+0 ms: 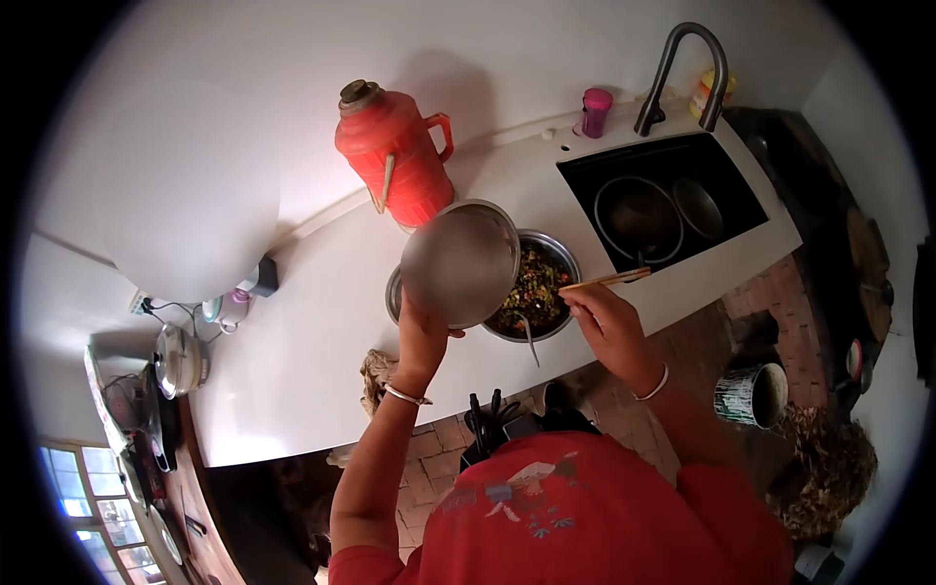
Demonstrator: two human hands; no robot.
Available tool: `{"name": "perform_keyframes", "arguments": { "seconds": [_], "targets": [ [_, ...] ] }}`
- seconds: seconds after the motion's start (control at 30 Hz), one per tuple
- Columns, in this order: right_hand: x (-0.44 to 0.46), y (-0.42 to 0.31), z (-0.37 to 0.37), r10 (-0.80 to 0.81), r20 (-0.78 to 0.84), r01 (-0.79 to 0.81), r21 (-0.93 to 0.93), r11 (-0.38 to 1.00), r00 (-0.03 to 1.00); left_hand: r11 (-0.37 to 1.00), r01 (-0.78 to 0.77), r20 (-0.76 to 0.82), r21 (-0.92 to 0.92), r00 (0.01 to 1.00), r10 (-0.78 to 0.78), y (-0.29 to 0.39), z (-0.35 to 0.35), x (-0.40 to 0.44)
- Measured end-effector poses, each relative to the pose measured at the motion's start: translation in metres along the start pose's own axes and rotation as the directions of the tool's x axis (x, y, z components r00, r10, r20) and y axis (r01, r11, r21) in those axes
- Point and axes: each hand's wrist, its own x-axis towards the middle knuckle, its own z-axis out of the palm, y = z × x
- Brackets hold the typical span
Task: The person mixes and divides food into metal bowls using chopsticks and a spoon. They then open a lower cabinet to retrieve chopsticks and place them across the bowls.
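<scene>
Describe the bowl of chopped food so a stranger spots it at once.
On the white counter, find the black sink. Just left of it, near the front edge, sits a round metal bowl, partly hidden by the metal vessel in the left hand. Unlike that vessel, it shows mixed, colourful chopped food, with a thin handle jutting over the rim.

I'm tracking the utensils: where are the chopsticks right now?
Right of centre in the head view, the chopsticks are in the right hand, at the right rim of the food bowl.
</scene>
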Motion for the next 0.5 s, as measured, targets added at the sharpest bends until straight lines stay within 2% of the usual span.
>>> {"name": "perform_keyframes", "arguments": {
  "seconds": [0.07, 0.17, 0.3, 0.5],
  "targets": [
    [0.000, 0.001, 0.000, -0.022, -0.012, 0.022, 0.020, 1.000, 1.000, 0.991, -0.072, -0.011, 0.112, 0.997, 0.073, -0.013, 0.002, 0.004],
    [-0.006, 0.008, 0.002, -0.003, -0.019, 0.004, 0.052, 0.999, 1.000, 0.992, -0.111, -0.041, 0.068, 0.993, 0.114, -0.003, 0.010, 0.007],
    [-0.031, 0.026, -0.002, 0.076, 0.009, -0.077, 0.082, 0.994, 0.997, 0.992, 0.010, -0.052, 0.123, 0.999, -0.003, -0.005, 0.013, 0.011],
    [-0.057, 0.030, 0.009, 0.180, 0.106, -0.189, 0.076, 0.979, 0.978, 0.986, -0.118, -0.048, 0.120, 0.991, 0.125, -0.022, 0.015, 0.015]
  ]
}}
